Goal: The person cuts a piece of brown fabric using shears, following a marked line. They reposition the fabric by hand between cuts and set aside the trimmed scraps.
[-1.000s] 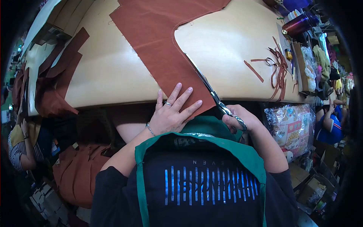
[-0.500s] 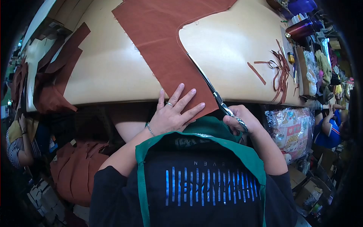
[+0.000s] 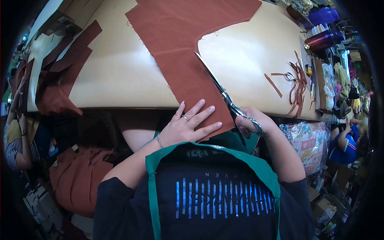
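A large piece of rust-brown cloth (image 3: 172, 44) lies across the table, its near end hanging past the table's front edge. My left hand (image 3: 190, 124), wearing a ring and a bracelet, rests flat on this near end with fingers spread. Long metal scissors (image 3: 226, 96) are in my right hand (image 3: 256, 122), which is closed around the handles. Their blades point away from me along the cloth's right side, the tip lying over the cloth just below its inward curve. Whether the blades are fully closed I cannot make out.
Thin cloth strips (image 3: 298, 88) lie on the right of the table, near a cardboard box (image 3: 321, 84) and a dark red flask (image 3: 322, 40). Cut cloth pieces (image 3: 66, 80) drape off the left side. More cloth (image 3: 80, 180) is heaped below. Other people sit at both sides.
The cloth and my left hand sit slightly lower and further right, partly because the view has shifted. The scissors' tip is now over the cloth, rather than at its edge by the curve.
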The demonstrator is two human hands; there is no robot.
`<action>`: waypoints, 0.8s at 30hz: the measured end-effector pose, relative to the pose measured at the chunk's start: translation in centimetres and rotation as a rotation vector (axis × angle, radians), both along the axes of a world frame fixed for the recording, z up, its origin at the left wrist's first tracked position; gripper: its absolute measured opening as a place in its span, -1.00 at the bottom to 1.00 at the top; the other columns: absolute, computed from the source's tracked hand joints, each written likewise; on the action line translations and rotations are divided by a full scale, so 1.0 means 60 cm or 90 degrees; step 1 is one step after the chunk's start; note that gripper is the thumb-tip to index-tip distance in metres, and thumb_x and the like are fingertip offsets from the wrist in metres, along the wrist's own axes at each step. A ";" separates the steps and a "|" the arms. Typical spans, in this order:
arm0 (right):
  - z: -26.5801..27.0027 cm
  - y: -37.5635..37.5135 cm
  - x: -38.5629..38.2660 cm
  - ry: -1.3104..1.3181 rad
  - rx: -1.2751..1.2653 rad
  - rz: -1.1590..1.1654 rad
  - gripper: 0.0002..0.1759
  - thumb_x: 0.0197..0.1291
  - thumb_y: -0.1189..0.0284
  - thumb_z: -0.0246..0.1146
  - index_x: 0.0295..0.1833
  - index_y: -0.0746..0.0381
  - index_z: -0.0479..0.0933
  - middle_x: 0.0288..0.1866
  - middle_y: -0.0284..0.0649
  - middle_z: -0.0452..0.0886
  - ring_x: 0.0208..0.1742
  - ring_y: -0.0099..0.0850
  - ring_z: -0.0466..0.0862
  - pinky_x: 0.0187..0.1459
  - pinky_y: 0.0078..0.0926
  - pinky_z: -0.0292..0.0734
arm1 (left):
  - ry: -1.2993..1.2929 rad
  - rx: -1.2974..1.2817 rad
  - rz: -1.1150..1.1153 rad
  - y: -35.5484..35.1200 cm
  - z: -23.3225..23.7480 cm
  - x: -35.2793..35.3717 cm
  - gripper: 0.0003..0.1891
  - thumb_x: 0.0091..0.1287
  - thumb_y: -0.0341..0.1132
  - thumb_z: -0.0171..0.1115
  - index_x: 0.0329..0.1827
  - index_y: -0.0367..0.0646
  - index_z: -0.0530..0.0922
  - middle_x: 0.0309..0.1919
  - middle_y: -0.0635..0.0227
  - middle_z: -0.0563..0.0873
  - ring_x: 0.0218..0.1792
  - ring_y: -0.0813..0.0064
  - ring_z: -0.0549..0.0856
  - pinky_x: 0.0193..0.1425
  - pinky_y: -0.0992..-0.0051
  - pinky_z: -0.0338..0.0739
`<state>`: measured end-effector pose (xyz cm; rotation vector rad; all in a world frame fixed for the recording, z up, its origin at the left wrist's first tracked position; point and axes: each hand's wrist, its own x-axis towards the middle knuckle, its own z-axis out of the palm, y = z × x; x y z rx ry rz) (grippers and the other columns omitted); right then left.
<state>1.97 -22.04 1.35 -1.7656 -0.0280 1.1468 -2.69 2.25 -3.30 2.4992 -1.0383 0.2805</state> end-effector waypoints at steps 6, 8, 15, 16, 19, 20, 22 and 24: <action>-0.015 -0.001 -0.020 -0.005 -0.040 -0.055 -0.28 -0.13 -0.27 0.17 -0.47 0.28 0.42 -0.69 -0.37 0.36 -0.69 -0.55 0.44 -0.67 -0.61 0.33 | 0.042 -0.004 -0.034 0.007 0.006 0.002 -0.51 0.12 0.05 0.09 0.18 0.43 0.35 0.24 0.38 0.34 0.27 0.34 0.32 0.24 0.03 0.17; -0.015 -0.002 -0.024 0.009 -0.060 -0.063 -0.27 -0.15 -0.27 0.19 -0.45 0.30 0.43 -0.71 -0.38 0.36 -0.70 -0.55 0.44 -0.68 -0.61 0.33 | 0.069 0.009 -0.055 0.011 0.011 0.004 -0.50 0.11 0.03 0.09 0.19 0.41 0.34 0.26 0.36 0.31 0.28 0.29 0.30 0.22 -0.01 0.20; -0.004 0.003 -0.013 -0.002 0.008 -0.040 -0.28 -0.13 -0.28 0.16 -0.49 0.27 0.40 -0.72 -0.37 0.37 -0.69 -0.54 0.44 -0.65 -0.59 0.34 | 0.232 -0.071 -0.169 0.023 0.049 0.009 -0.47 0.11 -0.01 0.08 0.22 0.32 0.33 0.30 0.26 0.23 0.31 0.15 0.23 0.26 -0.06 0.13; -0.003 0.005 -0.008 -0.003 0.011 -0.035 -0.29 -0.13 -0.28 0.16 -0.50 0.26 0.40 -0.72 -0.37 0.37 -0.69 -0.54 0.45 -0.65 -0.59 0.34 | 0.254 -0.092 -0.183 0.022 0.051 0.008 -0.47 0.12 -0.02 0.08 0.22 0.31 0.33 0.30 0.26 0.22 0.31 0.14 0.22 0.26 -0.06 0.12; -0.012 0.003 -0.006 -0.010 0.003 -0.035 -0.29 -0.12 -0.28 0.16 -0.50 0.26 0.39 -0.72 -0.37 0.37 -0.70 -0.53 0.45 -0.66 -0.58 0.33 | 0.301 -0.160 -0.196 0.026 0.062 0.008 -0.49 0.13 -0.06 0.09 0.22 0.27 0.36 0.30 0.25 0.22 0.31 0.11 0.20 0.28 -0.03 0.11; -0.019 0.001 -0.008 -0.012 -0.002 -0.037 -0.29 -0.12 -0.28 0.16 -0.50 0.25 0.39 -0.72 -0.37 0.37 -0.70 -0.53 0.45 -0.66 -0.58 0.33 | 0.314 -0.184 -0.196 0.028 0.064 0.007 -0.50 0.14 -0.08 0.09 0.21 0.25 0.37 0.30 0.24 0.22 0.32 0.10 0.20 0.29 -0.02 0.11; -0.031 -0.001 -0.018 -0.015 -0.014 -0.060 -0.30 -0.13 -0.27 0.17 -0.51 0.25 0.37 -0.73 -0.37 0.36 -0.72 -0.54 0.45 -0.67 -0.59 0.33 | 0.336 -0.249 -0.205 0.029 0.058 0.006 -0.51 0.14 -0.11 0.11 0.19 0.21 0.40 0.29 0.21 0.24 0.31 0.08 0.20 0.29 0.03 0.13; -0.031 -0.002 -0.029 -0.012 -0.025 -0.091 -0.31 -0.14 -0.26 0.19 -0.52 0.25 0.36 -0.74 -0.37 0.35 -0.73 -0.54 0.44 -0.68 -0.60 0.34 | 0.356 -0.289 -0.218 0.028 0.058 0.007 -0.52 0.13 -0.13 0.13 0.18 0.16 0.42 0.28 0.18 0.25 0.30 0.06 0.21 0.29 0.07 0.17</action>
